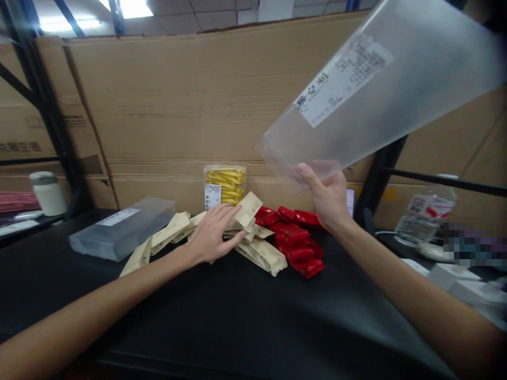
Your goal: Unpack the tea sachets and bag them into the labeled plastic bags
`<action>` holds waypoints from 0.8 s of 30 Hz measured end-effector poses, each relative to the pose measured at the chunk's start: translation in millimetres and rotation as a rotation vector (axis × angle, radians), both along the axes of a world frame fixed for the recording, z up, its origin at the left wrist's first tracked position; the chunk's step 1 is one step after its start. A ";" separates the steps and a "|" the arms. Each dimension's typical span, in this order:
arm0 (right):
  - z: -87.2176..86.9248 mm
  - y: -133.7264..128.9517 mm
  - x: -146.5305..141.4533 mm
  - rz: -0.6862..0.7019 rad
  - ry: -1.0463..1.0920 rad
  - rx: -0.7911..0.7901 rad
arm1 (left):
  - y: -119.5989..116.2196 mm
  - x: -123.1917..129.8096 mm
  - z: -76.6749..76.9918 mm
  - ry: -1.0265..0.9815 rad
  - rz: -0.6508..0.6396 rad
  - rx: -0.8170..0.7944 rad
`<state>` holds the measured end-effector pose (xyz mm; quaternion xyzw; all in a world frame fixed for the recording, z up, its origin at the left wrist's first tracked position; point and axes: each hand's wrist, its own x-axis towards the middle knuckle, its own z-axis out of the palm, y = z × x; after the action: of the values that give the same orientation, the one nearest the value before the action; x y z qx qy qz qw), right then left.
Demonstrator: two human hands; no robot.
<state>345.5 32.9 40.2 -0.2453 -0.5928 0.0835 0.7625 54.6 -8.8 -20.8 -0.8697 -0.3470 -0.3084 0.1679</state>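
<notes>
My right hand (pixel 330 198) holds a large frosted plastic case (pixel 380 89) by its lower end, raised at a tilt on the upper right; a white printed label is on it. My left hand (pixel 216 232) lies with spread fingers on a pile of beige packets (pixel 261 253), some of which trail off to the left in a strip. Red packets (pixel 299 243) are heaped just right of the beige ones. Behind the pile stands a clear bag of yellow packets (pixel 225 184).
A second frosted case (pixel 122 227) lies on the black table (pixel 222 327) at left. Cardboard (pixel 178 105) walls the back. Beyond the dark frame posts are a pale bottle (pixel 48 194) at left, and a clear bottle (pixel 425 214) and white boxes (pixel 471 287) at right.
</notes>
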 end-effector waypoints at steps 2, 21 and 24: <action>1.9 -4.8 -2.0 -0.002 0.024 -0.018 | 8.4 -6.5 5.7 0.018 0.110 -0.110; 25.9 -65.4 -21.6 0.294 -0.169 -0.200 | -33.6 -170.6 18.5 0.168 0.271 -0.561; 27.2 -71.2 -33.8 0.281 -0.267 -0.163 | -22.6 -171.9 -5.1 0.172 0.320 -0.547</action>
<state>311.7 -38.3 67.4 -0.2301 -0.7083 0.2035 0.6356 -117.3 -31.4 -26.0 -0.8399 -0.5336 -0.0990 0.0032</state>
